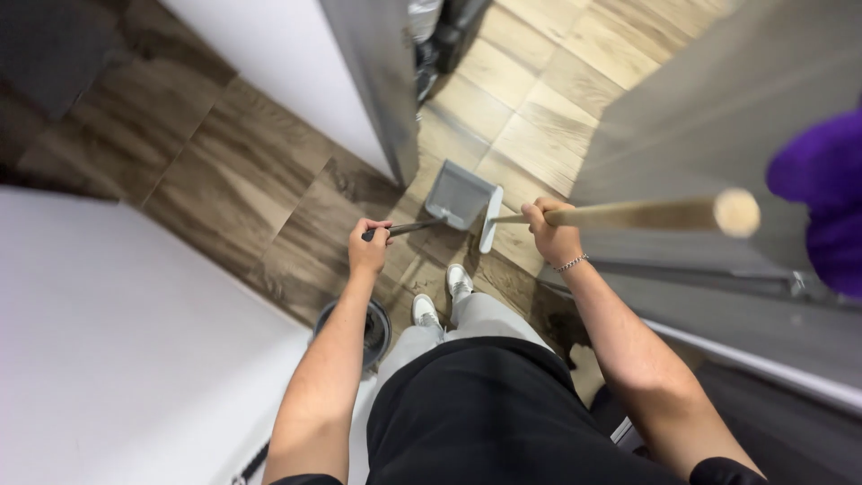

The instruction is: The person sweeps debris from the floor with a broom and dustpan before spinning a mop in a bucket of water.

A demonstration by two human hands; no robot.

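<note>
1. The broom head (490, 218) is partly hidden behind the dustpan's edge, and its bristles are hard to make out.
2. The grey dustpan (460, 195) rests on the wooden floor (242, 180) just ahead of the white shoes (440, 296); whether anything lies in it cannot be told.
3. The left hand (368, 247) has its grip closed on the dustpan handle (409, 228).
4. The right hand (549, 232) is wrapped around the wooden broomstick (646, 215), which slants near and to the right.
</note>
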